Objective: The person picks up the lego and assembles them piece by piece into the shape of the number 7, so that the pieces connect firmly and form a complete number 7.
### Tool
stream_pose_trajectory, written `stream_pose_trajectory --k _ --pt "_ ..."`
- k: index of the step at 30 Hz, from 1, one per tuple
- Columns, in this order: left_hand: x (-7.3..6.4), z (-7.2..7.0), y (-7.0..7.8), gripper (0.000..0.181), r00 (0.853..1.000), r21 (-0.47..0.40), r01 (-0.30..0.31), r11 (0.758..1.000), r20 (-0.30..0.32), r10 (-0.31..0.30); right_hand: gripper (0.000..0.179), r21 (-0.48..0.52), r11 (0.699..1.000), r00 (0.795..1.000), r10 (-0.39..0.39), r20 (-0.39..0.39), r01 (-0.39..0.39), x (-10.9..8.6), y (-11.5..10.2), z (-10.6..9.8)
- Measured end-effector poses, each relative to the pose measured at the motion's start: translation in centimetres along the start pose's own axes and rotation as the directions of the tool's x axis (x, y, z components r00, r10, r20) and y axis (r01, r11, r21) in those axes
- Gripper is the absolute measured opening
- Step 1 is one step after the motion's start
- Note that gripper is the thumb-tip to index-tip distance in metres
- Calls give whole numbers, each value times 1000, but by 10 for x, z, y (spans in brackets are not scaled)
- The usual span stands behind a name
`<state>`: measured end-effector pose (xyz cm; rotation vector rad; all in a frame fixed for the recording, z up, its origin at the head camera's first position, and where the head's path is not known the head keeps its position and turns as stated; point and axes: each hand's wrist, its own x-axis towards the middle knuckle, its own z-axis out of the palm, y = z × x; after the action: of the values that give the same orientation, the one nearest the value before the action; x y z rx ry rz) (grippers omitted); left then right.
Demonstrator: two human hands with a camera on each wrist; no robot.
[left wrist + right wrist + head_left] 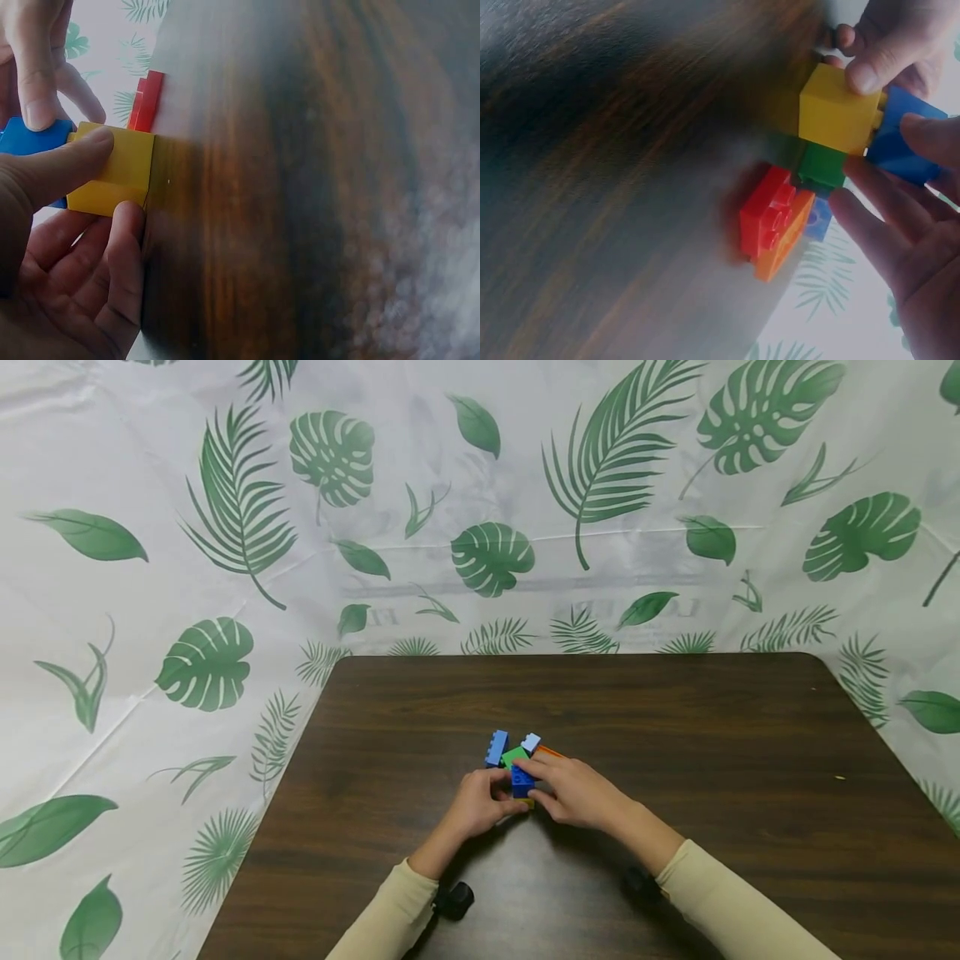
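A dark blue block (522,787) and a yellow block (838,111) sit at the centre of the head view, just below the middle, end to end, with yellow studs showing between them. The left hand (480,803) pinches the yellow block, thumb against one face and fingers on another. The right hand (579,790) pinches the blue block between thumb and fingers.

Just above them in the head view lie a green block (514,757), a light blue block (497,748) to its left, and a pale blue block (531,742) and an orange piece (552,752) to its right. A red block (763,214) appears beside the orange piece at the centre right of the right wrist view. All are at a brown table (675,710), with a leaf-printed sheet (420,452) filling the upper frame.
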<state>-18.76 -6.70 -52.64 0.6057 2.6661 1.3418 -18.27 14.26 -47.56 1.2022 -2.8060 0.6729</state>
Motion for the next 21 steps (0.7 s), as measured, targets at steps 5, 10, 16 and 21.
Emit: stream_pose_trajectory --k 5,10,16,21 --pt "-1 0 2 33 1000 5 3 1000 6 -3 52 -17 999 999 -34 -28 34 -2 1 3" --pt "-2 0 4 31 1000 6 7 1000 5 -7 53 -4 998 997 -68 -48 68 -3 2 5" --pt "-1 0 2 31 1000 11 -6 1000 8 6 53 -4 998 997 -65 -37 65 -2 3 5" --pt "-1 -2 1 30 1000 1 2 1000 19 -2 52 -26 999 999 -41 -14 40 1 1 4"
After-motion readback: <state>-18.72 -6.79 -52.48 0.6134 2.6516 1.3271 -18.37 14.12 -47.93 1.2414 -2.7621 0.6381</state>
